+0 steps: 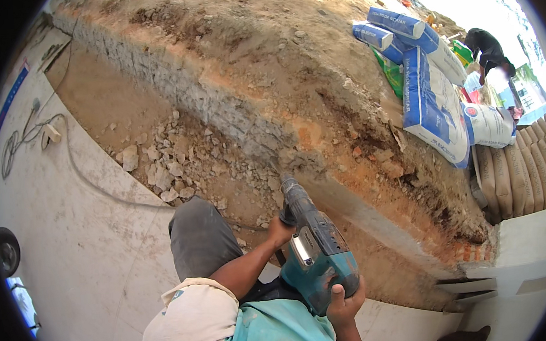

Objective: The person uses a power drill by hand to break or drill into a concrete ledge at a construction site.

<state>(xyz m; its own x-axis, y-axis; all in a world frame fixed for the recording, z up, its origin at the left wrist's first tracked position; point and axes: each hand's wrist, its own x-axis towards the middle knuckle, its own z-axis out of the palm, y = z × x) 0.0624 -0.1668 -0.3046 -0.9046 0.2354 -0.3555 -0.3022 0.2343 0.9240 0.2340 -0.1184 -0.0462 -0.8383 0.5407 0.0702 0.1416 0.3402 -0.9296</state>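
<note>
A teal and black demolition hammer [318,249] lies across my lap, its nose pointing away from me at the broken edge of a concrete ledge [245,131]. My left hand [280,232] is wrapped round its side handle near the front. At the rear end my right hand [345,305] grips the tool, thumb on the housing; the rear handle itself is mostly hidden. The bit's tip meets the ledge near the rubble, too small to make out clearly. Grey concrete chunks [160,171] lie in the trench left of the tool.
Blue and white bags [435,107] are piled on the dirt bank at the right, beside brown sacks [520,174]. A person in dark clothes [491,51] bends behind them. A cable [92,181] crosses the pale floor [84,257] at the left, near a wheel [7,251].
</note>
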